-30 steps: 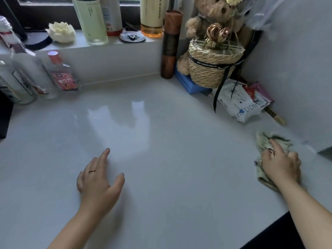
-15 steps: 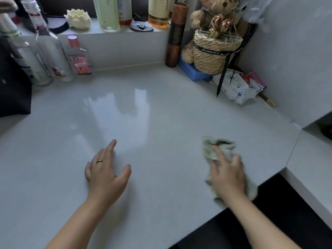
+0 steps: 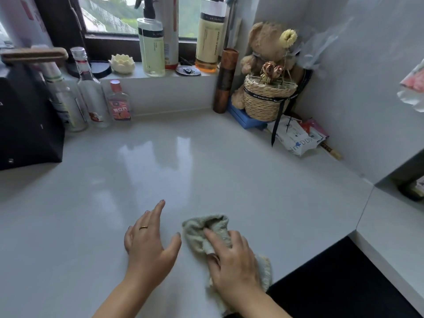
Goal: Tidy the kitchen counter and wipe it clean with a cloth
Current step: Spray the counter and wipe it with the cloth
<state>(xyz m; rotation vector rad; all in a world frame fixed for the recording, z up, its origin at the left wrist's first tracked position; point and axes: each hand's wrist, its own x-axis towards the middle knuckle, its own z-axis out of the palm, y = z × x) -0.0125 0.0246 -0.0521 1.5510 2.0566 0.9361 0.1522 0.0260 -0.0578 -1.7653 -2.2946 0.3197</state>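
Glossy white counter, well in front of the woven straw basket: your right hand grips the crumpled pale-green cloth to wipe, left hand flat, fingers spread, probably bracing you.

Soft daylight from the window at the back spreads over the pale desk. It leaves a broad white glare mid-surface, where the sill bottles reflect as hazy streaks. The scene is moderately bright, with a cool grey cast. Faint, soft-edged shadows lie beneath the left hand and the right hand, and the weave of the cloth reads fairly sharp. The black bag at left and the gap at lower right sink to near black. Wide-angle distortion bows the walls and tilts the clear bottles at left. Objects at the far right edge smear into blur.
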